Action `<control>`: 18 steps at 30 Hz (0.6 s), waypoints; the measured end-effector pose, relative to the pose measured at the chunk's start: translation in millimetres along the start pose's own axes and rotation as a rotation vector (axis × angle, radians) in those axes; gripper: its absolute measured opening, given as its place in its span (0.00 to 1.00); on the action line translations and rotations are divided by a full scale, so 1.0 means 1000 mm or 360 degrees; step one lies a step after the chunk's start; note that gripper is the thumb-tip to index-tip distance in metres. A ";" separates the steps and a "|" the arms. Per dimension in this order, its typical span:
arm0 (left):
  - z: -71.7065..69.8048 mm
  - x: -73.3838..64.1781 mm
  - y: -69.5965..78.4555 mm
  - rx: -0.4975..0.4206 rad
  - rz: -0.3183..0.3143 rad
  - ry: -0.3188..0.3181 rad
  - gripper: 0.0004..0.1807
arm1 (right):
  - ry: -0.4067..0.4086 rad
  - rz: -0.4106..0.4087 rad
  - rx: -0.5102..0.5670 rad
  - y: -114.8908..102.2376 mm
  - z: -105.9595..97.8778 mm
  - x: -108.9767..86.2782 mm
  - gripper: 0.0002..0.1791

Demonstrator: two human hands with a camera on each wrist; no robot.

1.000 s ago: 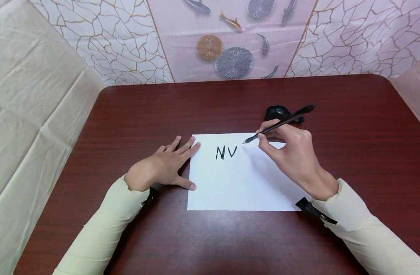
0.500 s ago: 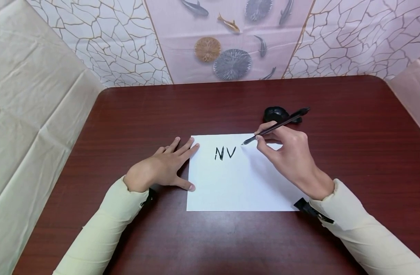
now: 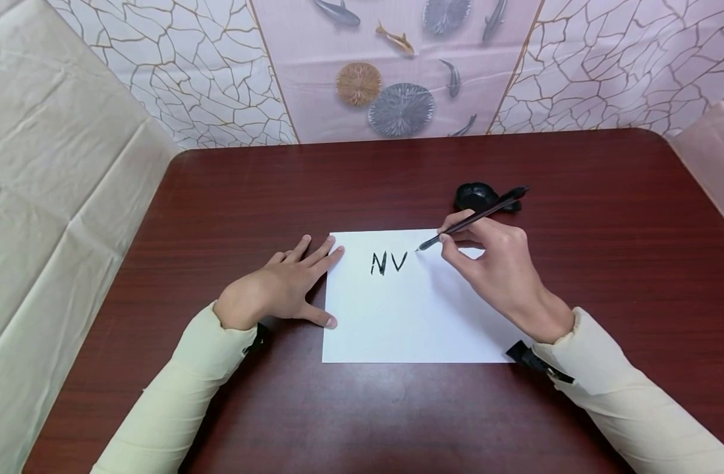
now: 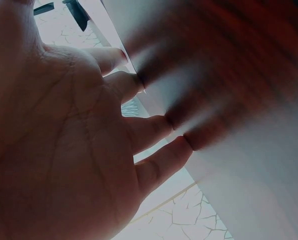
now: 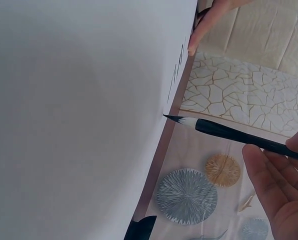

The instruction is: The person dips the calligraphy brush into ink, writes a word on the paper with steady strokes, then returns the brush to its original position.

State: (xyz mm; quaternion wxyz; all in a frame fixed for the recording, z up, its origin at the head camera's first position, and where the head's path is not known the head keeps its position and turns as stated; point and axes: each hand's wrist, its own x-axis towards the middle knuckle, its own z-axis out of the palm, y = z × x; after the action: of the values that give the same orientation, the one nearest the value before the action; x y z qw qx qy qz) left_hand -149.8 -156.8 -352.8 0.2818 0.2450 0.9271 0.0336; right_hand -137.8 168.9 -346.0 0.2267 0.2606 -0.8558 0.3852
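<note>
A white sheet of paper [image 3: 385,322] lies on the table, with black letters "N V" [image 3: 389,263] painted in its upper part. My right hand [image 3: 498,263] pinches a dark-handled paintbrush [image 3: 480,214] between thumb and fingers. In the right wrist view the brush [image 5: 229,134] has white bristles with a black tip, and that tip is at the paper's surface, right of the "V"; whether it touches, I cannot tell. My left hand [image 3: 278,289] lies spread at the paper's left edge, thumb and fingertips on the sheet. Its palm [image 4: 64,130] fills much of the left wrist view.
Behind the right hand stands a small black dish [image 3: 475,196], partly hidden by the hand and brush. The reddish-brown table [image 3: 362,421] ends at a patterned cloth backdrop [image 3: 397,66]. A cream cloth [image 3: 59,171] hangs along the left side.
The brush and right hand have shifted slightly left and down, the handle's end dropping a little. The left hand stays put, and the letters look the same.
</note>
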 end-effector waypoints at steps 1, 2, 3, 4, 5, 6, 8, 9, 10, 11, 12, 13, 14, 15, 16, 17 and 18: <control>0.000 0.000 0.000 0.0001 0.0002 0.0001 0.69 | 0.0000 -0.0001 0.0001 0.000 0.000 0.000 0.13; 0.000 0.000 0.000 0.0000 0.0001 -0.0001 0.69 | 0.0000 -0.0001 0.0000 0.000 0.000 0.000 0.12; 0.000 0.000 0.000 -0.0001 0.0000 -0.0002 0.69 | -0.0002 0.0000 0.0001 0.000 0.001 0.000 0.12; -0.001 -0.001 0.000 -0.0001 -0.0002 -0.0004 0.69 | -0.0004 0.0002 0.0000 0.000 0.001 0.000 0.12; -0.001 -0.001 0.000 -0.0001 -0.0004 -0.0006 0.69 | -0.0006 0.0005 0.0002 0.000 0.001 0.000 0.12; -0.001 -0.001 0.000 -0.0003 -0.0005 -0.0007 0.69 | -0.0010 0.0009 0.0003 0.000 0.001 0.000 0.12; -0.001 -0.001 0.000 -0.0005 -0.0008 -0.0009 0.69 | -0.0021 0.0020 0.0013 0.000 0.001 0.000 0.11; 0.000 -0.001 0.000 -0.0005 -0.0007 -0.0008 0.69 | -0.0025 0.0025 0.0016 0.000 0.001 0.000 0.11; 0.000 -0.001 0.000 -0.0006 -0.0005 -0.0006 0.69 | -0.0029 0.0029 0.0015 -0.001 0.001 0.000 0.11; 0.000 -0.001 0.000 -0.0006 -0.0004 -0.0005 0.69 | -0.0032 0.0033 0.0015 -0.001 0.001 0.000 0.11; 0.001 0.000 -0.001 -0.0005 -0.0003 -0.0003 0.69 | -0.0035 0.0038 0.0012 -0.001 0.001 -0.001 0.10; 0.001 0.000 -0.001 -0.0001 -0.0002 -0.0003 0.69 | -0.0038 0.0044 0.0009 -0.002 0.001 -0.001 0.10; 0.001 0.000 -0.001 0.0002 0.0000 0.0000 0.69 | -0.0041 0.0048 0.0003 -0.002 0.001 -0.001 0.10; 0.001 0.000 -0.001 0.0003 0.0000 0.0001 0.69 | -0.0045 0.0054 -0.0003 -0.003 0.000 -0.001 0.10; 0.001 0.000 -0.001 0.0004 0.0000 0.0001 0.69 | -0.0052 0.0061 -0.0006 -0.003 0.000 -0.001 0.10; 0.001 0.000 -0.001 0.0005 -0.0001 0.0001 0.70 | -0.0059 0.0068 -0.0011 -0.004 0.000 -0.001 0.09; 0.001 0.000 -0.001 0.0005 0.0001 0.0003 0.70 | -0.0068 0.0073 -0.0017 -0.005 -0.001 -0.001 0.09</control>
State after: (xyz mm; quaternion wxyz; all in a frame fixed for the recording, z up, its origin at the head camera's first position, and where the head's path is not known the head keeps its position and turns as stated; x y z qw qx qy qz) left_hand -150.1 -158.1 -353.5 0.2804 0.2456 0.9274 0.0324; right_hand -134.4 167.1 -343.3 0.2009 0.2480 -0.8682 0.3800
